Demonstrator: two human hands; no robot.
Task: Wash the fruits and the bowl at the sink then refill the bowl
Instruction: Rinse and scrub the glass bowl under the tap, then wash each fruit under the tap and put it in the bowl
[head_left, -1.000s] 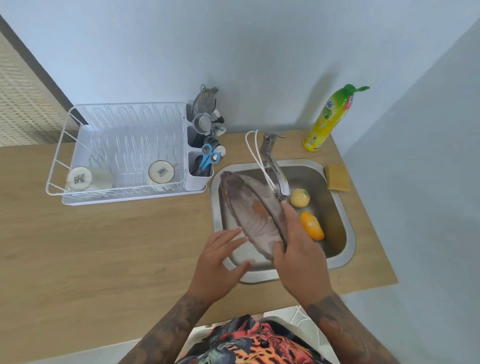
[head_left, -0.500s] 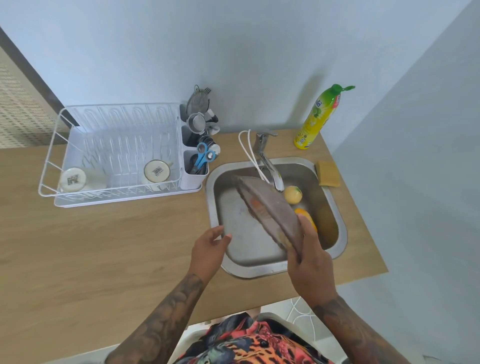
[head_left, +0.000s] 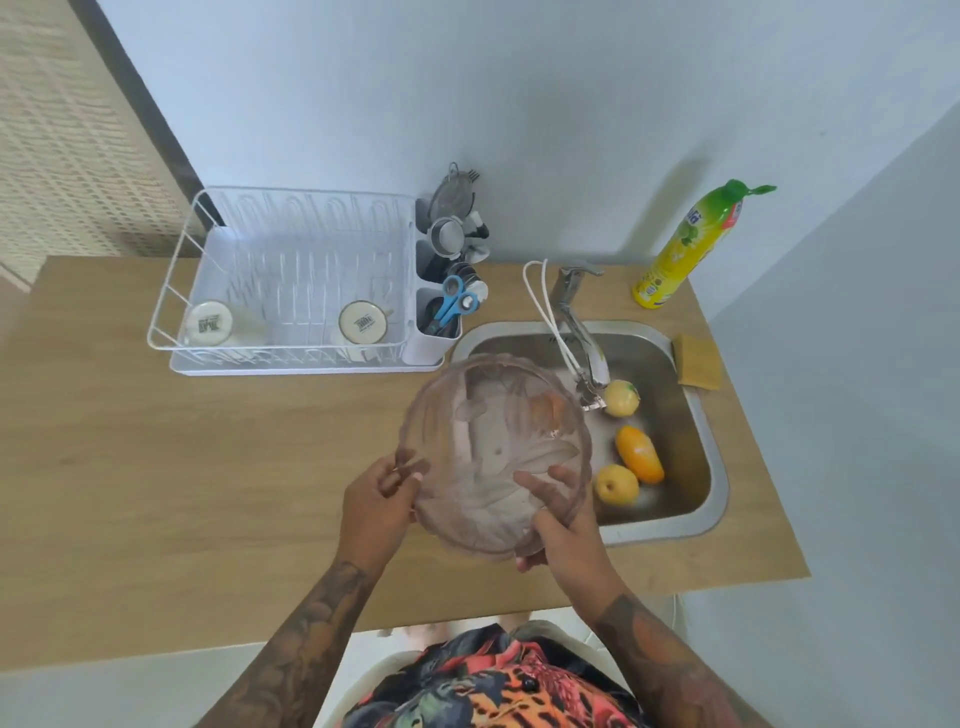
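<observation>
Bowl (head_left: 493, 452), clear ribbed plastic and round, sits at frame centre over the steel sink's (head_left: 691, 525) left edge, its opening facing the camera. Left hand (head_left: 376, 501) and right hand (head_left: 563, 530) each grip its rim. 3 smooth fruits (head_left: 639, 453) lie in the basin.

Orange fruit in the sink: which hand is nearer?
Right. The right hand grips the bowl's near rim, just left of the orange fruit. The left hand holds the far-left rim, across the bowl.

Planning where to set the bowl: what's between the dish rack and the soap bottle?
In the head view, the utensil caddy and tap lie between the rack and bottle.
</observation>
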